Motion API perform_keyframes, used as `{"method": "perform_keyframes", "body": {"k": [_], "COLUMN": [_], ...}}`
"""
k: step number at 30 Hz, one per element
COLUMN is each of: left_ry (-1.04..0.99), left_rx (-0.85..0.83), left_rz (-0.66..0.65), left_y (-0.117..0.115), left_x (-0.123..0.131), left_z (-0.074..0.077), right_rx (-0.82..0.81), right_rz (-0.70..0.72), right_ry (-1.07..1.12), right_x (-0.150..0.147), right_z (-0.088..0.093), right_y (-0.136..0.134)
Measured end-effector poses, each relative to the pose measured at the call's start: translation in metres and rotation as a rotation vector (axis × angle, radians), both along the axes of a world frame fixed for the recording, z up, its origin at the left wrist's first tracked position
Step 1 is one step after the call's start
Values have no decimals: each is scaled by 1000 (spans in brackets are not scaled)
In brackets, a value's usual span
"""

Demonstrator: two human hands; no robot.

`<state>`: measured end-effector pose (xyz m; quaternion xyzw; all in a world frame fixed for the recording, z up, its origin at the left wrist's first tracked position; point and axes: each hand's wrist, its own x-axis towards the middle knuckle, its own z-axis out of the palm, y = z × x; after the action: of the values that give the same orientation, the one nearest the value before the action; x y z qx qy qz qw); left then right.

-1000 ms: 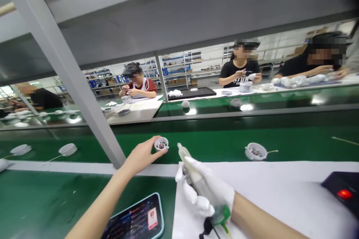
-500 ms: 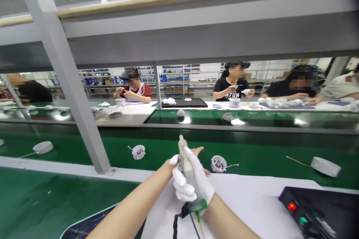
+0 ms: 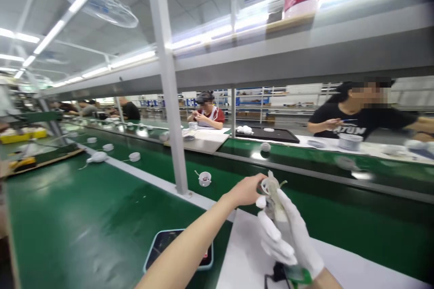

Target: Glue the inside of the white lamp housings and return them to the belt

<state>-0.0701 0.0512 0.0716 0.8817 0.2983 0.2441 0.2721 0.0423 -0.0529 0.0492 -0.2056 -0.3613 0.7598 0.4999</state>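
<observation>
My left hand (image 3: pixel 249 188), bare, is closed on the rim of a small white round cup-shaped housing (image 3: pixel 265 185) over the green belt. A short pale wire shows to its right; the tool hides most of the housing. My right hand (image 3: pixel 294 230), in a white glove, is wrapped round a translucent bottle-shaped tool (image 3: pixel 282 219) with a narrow tip pointing up and away. A green band and a black cable are at the tool's lower end. The tip overlaps the housing in view; whether they touch I cannot tell.
Another white housing (image 3: pixel 205 179) with a wire stands on the green belt (image 3: pixel 224 169), left of my hands. White paper (image 3: pixel 244 244) lies under my forearms, beside a blue-edged dark tray-like object (image 3: pixel 162 239). A metal post (image 3: pixel 172 113) rises at left. Co-workers sit opposite.
My view has swung left. My left hand, stretched out with fingers apart before, now grips the housing that stood just right of it. My right hand still holds the tool.
</observation>
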Motion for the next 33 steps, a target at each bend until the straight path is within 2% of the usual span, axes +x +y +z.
{"method": "perform_keyframes", "body": {"k": [2,5,8,11,14,20,27,33], "left_ry": [-58,-153,-124,-4,74,136,162,191], "left_rx": [-14,15,116,265,403,553,611,614], "left_rz": [88,221,329,346,309,297,284,261], "left_y": [-7,-32,-59,-70,-71,-74,-73,-72], "left_x": [-44,-105,-138,-142,-138,-137,-138,-139], "left_z": [8,12,8,3,3,8,4,2], "right_rx": [-11,-23,-50,-105,-168,-247,-265,-282], "right_rz": [56,98,111,104,95,159,313,339], "right_ry": [-49,-125,-189,-241,-263,-234,-207,-167], "right_x": [-7,-16,-23,-30,-44,-64,-56,-57], "right_z": [-5,-11,-16,-20,-28,-45,-29,-23], "right_y": [-2,-8,-15,-21,-24,-26,-36,-38]}}
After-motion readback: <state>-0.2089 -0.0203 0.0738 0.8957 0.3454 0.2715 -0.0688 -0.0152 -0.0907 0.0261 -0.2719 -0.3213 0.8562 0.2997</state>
